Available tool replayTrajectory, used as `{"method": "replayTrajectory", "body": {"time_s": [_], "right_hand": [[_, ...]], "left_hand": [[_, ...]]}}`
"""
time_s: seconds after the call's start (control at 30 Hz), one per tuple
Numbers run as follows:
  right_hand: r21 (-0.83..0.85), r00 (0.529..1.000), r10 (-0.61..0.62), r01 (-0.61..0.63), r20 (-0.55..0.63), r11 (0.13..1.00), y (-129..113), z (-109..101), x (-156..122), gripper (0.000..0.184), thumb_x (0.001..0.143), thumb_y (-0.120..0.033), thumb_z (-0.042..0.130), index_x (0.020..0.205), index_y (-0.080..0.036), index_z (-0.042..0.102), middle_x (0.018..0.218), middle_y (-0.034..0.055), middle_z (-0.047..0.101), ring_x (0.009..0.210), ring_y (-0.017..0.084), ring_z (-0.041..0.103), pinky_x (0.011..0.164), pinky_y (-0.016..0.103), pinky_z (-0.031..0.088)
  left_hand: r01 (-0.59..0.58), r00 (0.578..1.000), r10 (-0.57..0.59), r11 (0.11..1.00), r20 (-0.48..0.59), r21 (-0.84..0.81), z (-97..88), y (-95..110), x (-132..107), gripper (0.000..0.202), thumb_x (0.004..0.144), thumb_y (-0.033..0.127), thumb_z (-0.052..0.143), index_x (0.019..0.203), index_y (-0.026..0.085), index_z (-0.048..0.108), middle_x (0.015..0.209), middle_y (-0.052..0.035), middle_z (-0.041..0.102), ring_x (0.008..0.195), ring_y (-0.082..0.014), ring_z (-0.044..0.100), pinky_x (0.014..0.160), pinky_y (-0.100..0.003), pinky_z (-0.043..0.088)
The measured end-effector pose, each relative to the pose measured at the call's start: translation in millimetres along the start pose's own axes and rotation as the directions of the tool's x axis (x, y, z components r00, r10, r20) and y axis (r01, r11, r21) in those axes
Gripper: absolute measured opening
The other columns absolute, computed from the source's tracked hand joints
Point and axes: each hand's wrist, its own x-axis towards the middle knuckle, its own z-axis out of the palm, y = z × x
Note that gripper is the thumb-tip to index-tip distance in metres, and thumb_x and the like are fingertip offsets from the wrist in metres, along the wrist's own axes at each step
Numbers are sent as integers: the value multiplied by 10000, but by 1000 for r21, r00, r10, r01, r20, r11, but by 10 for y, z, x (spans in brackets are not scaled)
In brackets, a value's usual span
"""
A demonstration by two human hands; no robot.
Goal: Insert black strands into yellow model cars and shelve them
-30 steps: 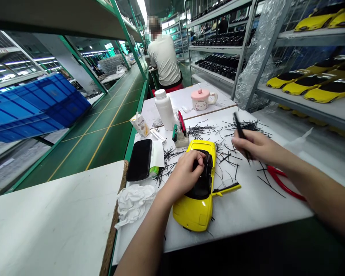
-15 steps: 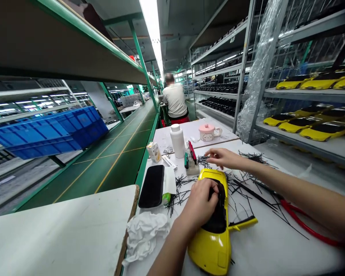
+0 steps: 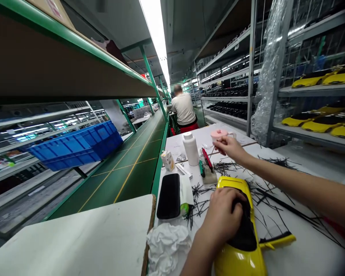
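A yellow model car body (image 3: 238, 258) with a black roof and windows lies lengthwise on the white table. My left hand (image 3: 224, 214) is closed on it from the left, fingers curled over the dark window area. Its open yellow door (image 3: 278, 240) sticks out to the right. My right hand (image 3: 231, 148) is raised over the table beyond the car, in front of a pink lidded mug (image 3: 218, 134). Thumb and forefinger are pinched together; whatever is between them is too small to make out. Thin black strips (image 3: 224, 167) lie scattered under and around this hand.
Left of the car are a black phone (image 3: 168, 196), crumpled white tissue (image 3: 168, 245), a white bottle (image 3: 191, 149), a small carton (image 3: 168, 160) and a holder with red and green tools (image 3: 208, 168). A green conveyor (image 3: 123, 168) runs alongside. Shelves of yellow cars (image 3: 330, 124) stand right.
My right hand has lifted forward from the black strips towards the mug, its fingers now pinched. My left hand stays on the car. The view has turned slightly left.
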Motion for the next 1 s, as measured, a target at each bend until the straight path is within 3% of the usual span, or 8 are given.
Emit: {"method": "replayTrajectory", "body": {"time_s": [0.13, 0.27, 0.4, 0.53, 0.73, 0.87, 1.0], "right_hand": [[144, 991, 114, -102, -74, 984, -136, -368, -207, 401, 686, -516, 748, 680, -181, 527, 616, -19, 561, 494, 75, 455, 466, 227, 376], [232, 965, 248, -224, -81, 947, -214, -689, -695, 347, 693, -451, 777, 681, -175, 566, 630, -17, 570, 507, 68, 467, 499, 217, 429], [291, 927, 367, -331, -77, 898, -194, -847, -1165, 322, 703, -424, 784, 667, -173, 585, 610, -21, 565, 498, 63, 457, 488, 206, 431], [345, 896, 440, -393, -66, 852, -115, -859, -1433, 323, 697, -417, 791, 665, -176, 579, 624, -21, 573, 499, 63, 462, 484, 204, 430], [361, 868, 494, -447, -47, 819, -27, -767, -1564, 351, 661, -429, 812, 651, -168, 577, 598, -29, 580, 494, 59, 483, 483, 192, 418], [327, 867, 498, -463, -29, 824, -22, -705, -1587, 387, 622, -453, 830, 623, -163, 575, 552, -29, 584, 488, 68, 503, 487, 201, 419], [309, 874, 486, -456, -23, 835, -15, -665, -1600, 436, 591, -503, 831, 624, -172, 550, 571, -32, 603, 477, 67, 505, 485, 212, 423]], "left_hand": [[-39, 999, 39, 999, 18, -19, 5, -19, 32, 292, 832, 133, 481, 1037, 256, 649, 1158, -4, 661, 1156, -227, 509, 1070, -405, 361], [-54, 998, 54, 998, 13, -14, -9, -29, 65, 294, 847, 133, 483, 1054, 257, 653, 1184, 2, 654, 1168, -214, 510, 1075, -387, 354], [-63, 998, 63, 998, 21, -11, -12, -20, 95, 286, 859, 131, 479, 1050, 258, 650, 1176, 14, 651, 1164, -199, 516, 1068, -363, 359], [-66, 998, 66, 998, 21, 4, -5, -15, 110, 281, 862, 126, 477, 1045, 257, 645, 1179, 15, 647, 1173, -198, 513, 1069, -354, 356], [-45, 999, 44, 998, 25, 47, 11, -35, 113, 257, 894, 172, 474, 1085, 249, 628, 1216, -11, 624, 1221, -193, 481, 1095, -352, 336], [85, 996, -84, 994, -11, 70, 25, -98, 131, 349, 943, 314, 434, 1241, 187, 564, 1419, -83, 484, 1377, -215, 345, 1168, -381, 244], [203, 979, -203, 979, 14, 29, 24, -153, 151, 526, 961, 431, 359, 1393, 138, 432, 1535, -84, 331, 1434, -195, 258, 1197, -360, 173]]}}
